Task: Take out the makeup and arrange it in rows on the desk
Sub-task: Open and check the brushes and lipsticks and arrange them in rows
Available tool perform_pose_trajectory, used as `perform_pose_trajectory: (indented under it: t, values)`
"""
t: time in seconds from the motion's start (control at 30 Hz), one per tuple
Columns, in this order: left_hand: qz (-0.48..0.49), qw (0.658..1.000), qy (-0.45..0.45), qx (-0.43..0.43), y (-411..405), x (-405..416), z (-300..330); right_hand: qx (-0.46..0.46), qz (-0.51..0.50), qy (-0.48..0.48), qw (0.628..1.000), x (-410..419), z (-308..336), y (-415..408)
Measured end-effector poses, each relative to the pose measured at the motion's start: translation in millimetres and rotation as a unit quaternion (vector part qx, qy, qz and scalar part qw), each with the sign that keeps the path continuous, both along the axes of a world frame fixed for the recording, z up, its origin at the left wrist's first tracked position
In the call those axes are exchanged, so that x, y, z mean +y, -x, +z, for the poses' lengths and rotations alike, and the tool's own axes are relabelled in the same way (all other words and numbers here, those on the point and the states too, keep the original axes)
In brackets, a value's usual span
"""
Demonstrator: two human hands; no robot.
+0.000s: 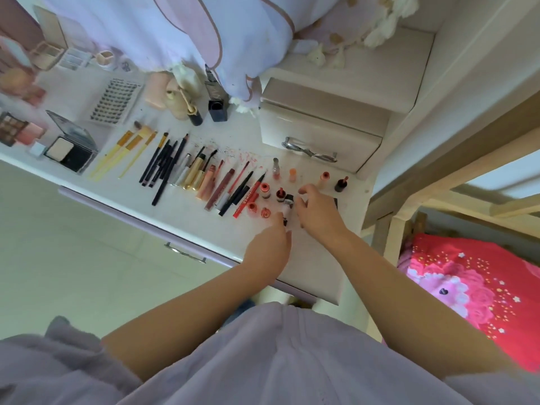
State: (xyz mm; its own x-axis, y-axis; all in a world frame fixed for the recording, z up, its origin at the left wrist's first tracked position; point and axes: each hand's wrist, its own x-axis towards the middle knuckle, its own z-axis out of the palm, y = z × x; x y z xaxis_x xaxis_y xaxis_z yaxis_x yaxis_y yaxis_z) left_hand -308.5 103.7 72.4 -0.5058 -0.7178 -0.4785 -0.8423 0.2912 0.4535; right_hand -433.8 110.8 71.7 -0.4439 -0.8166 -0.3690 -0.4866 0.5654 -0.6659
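Makeup lies in rows on the white desk (181,209): yellow-handled brushes (128,150), black pencils (166,165), gold mascara tubes (194,172), lip glosses (219,185) and a red pencil (248,200). Small red and orange bottles (265,190) stand in short rows at the right, with more behind (324,179). My left hand (268,247) pinches a small white tube with black ends (286,210) beside the bottles. My right hand (317,213) hovers just right of the tube, fingers spread and curled, holding nothing that I can see.
An open powder compact (70,150), an eyeshadow palette (11,127), a lash tray (117,102) and dark foundation bottles (217,108) sit farther left and back. A cream drawer box (321,135) stands behind the bottles. A bed with a red blanket (482,287) is at the right.
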Motion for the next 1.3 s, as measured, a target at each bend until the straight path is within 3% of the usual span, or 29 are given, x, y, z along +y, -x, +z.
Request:
perform_pose_trajectory:
  t: [0.23, 0.47, 0.6, 0.7, 0.9, 1.13, 1.3]
  values:
    - [0.032, 0.999, -0.023, 0.005, 13.0, 0.2, -7.7, 0.039, 0.026, -0.041, 0.998, -10.3, -7.8, -12.7]
    - [-0.073, 0.995, -0.018, -0.060, 6.5, 8.3, -6.6, 0.025, -0.012, -0.097, 0.995, 23.1, -0.1, -9.1]
    - [-0.178, 0.982, 0.068, -0.011, -2.4, 3.4, 9.3, 0.011, 0.004, -0.124, 0.992, 32.5, 31.5, 4.9]
    - [-0.215, 0.971, 0.101, 0.038, -2.3, -4.4, 28.8, -0.051, -0.012, -0.096, 0.994, 39.3, 58.8, 14.6]
    - [-0.181, 0.966, -0.001, 0.187, 1.0, -10.7, 58.2, -0.104, 0.018, 0.029, 0.994, 58.1, 96.2, 20.4]
    - [-0.226, 0.960, 0.009, 0.166, -4.2, -20.8, 65.3, -0.114, 0.024, -0.059, 0.991, 66.2, 114.9, 22.8]
    - [-0.240, 0.958, 0.025, 0.154, -9.5, -23.6, 67.8, -0.127, 0.068, -0.051, 0.988, 71.0, 115.9, 28.6]
